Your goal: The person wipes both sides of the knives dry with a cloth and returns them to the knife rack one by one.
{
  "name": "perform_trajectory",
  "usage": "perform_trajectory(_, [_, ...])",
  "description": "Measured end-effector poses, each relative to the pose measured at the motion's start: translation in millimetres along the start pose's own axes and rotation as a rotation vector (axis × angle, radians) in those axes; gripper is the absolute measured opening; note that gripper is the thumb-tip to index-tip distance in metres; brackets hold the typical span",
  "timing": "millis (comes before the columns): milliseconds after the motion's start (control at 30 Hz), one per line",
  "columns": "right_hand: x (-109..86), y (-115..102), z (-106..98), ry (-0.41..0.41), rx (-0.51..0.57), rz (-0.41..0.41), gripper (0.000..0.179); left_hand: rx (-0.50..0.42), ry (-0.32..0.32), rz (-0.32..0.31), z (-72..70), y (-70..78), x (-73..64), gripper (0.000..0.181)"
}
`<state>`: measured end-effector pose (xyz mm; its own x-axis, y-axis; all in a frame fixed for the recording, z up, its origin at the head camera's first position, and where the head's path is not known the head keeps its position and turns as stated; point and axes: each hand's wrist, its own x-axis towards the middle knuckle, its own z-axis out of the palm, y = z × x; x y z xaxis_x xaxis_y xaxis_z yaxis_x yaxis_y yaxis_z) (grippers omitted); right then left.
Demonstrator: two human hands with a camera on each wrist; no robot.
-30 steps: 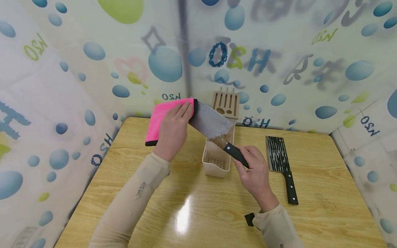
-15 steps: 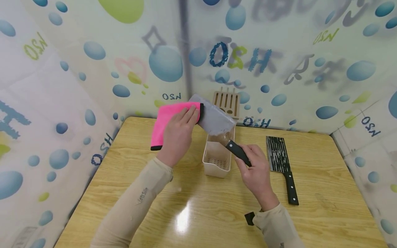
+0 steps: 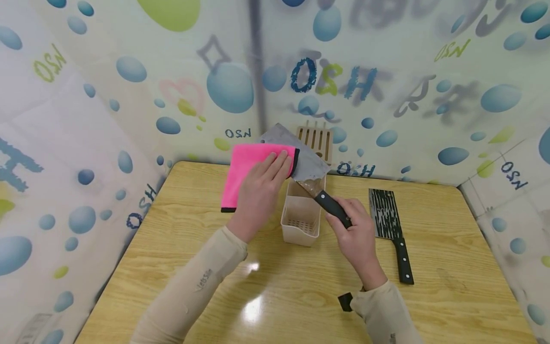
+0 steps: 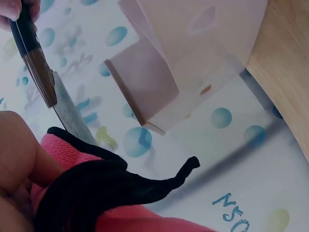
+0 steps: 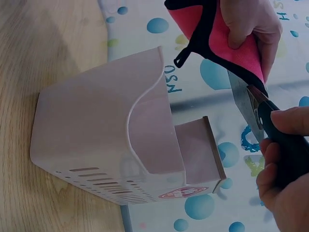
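Observation:
My right hand (image 3: 356, 234) grips the black riveted handle (image 3: 333, 209) of a cleaver, which is raised over the holder with its blade (image 3: 311, 162) angled up to the left. A folded pink cloth (image 3: 245, 165) with black edging lies over part of that blade. My left hand (image 3: 262, 191) holds the cloth against the metal, fingers on top. From the right wrist view, the left thumb (image 5: 236, 38) shows on the cloth's near side. Brown marks show where blade meets handle. A second cleaver (image 3: 386, 215), its blade streaked black, lies on the table to the right.
A cream plastic knife holder (image 3: 299, 235) with a slotted back block (image 3: 315, 138) stands at the table's back middle, under the raised cleaver. Patterned sheeting (image 3: 386, 48) walls the wooden table (image 3: 301, 296) at the back and sides. A small black piece (image 3: 345, 302) sits by the right cuff.
The left hand and cloth have slid rightward along the blade toward the handle, baring the blade's far corner. The right hand has shifted slightly right with the cleaver.

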<state>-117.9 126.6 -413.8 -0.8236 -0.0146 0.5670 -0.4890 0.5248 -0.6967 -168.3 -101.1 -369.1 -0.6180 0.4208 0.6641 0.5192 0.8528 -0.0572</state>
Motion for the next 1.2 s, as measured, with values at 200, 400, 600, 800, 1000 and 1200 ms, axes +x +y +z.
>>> perform_trajectory(200, [1.1, -1, -1, -0.025, 0.08, 0.081, 0.034, -0.02, 0.052, 0.023, -0.2, 9.6, 0.5, 0.05])
perform_trajectory(400, [2.5, -4, -3, -0.087, 0.189, 0.248, 0.033, -0.057, 0.039, 0.028, -2.3, 16.8, 0.0, 0.056])
perform_trajectory(600, [4.2, -9, -8, -0.168, 0.302, 0.417, 0.033, -0.055, 0.048, 0.046, -2.3, 23.6, -0.2, 0.056])
perform_trajectory(800, [6.1, -11, -9, -0.224, 0.382, 0.468, 0.03, -0.076, 0.03, 0.076, -1.1, 29.2, -3.5, 0.063])
perform_trajectory(1000, [7.4, -12, -9, -0.243, 0.41, 0.481, 0.032, -0.067, 0.036, 0.136, 2.4, 39.1, -6.4, 0.059])
perform_trajectory(1200, [8.2, -13, -8, -0.256, 0.408, 0.488, 0.038, -0.031, 0.013, 0.171, 3.6, 51.2, -10.6, 0.05])
